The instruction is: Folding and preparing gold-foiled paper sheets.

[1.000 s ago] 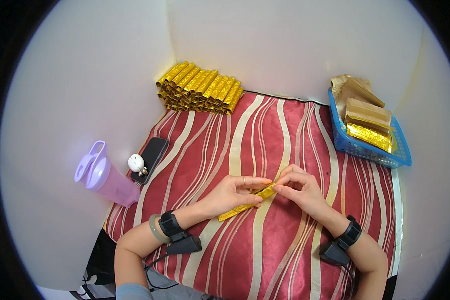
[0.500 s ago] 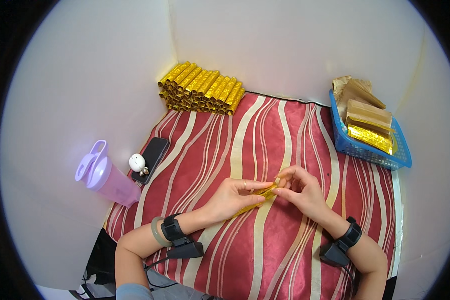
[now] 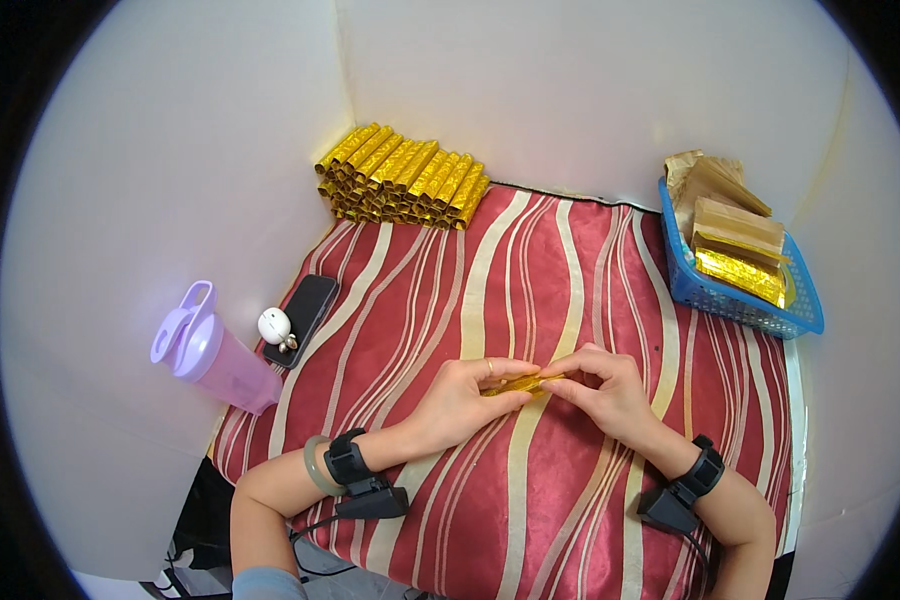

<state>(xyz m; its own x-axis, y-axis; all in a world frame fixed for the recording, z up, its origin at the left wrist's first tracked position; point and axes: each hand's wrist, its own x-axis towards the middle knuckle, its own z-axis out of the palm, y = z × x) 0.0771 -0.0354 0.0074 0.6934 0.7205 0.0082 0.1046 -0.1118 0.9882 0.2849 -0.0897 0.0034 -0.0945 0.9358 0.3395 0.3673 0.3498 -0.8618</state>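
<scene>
As the left hand [image 3: 460, 397] grips a piece of gold foil [image 3: 516, 386] between thumb and fingers, well right of the phone [image 3: 310, 306], the right hand [image 3: 607, 388] pinches its right end, where too hard a squeeze could crease it or uneven pressure let it slip.

Black cabled wrist straps [image 3: 348, 460], pale bangle [image 3: 316, 466] and grey-blue sleeve [image 3: 267, 583] show.
</scene>
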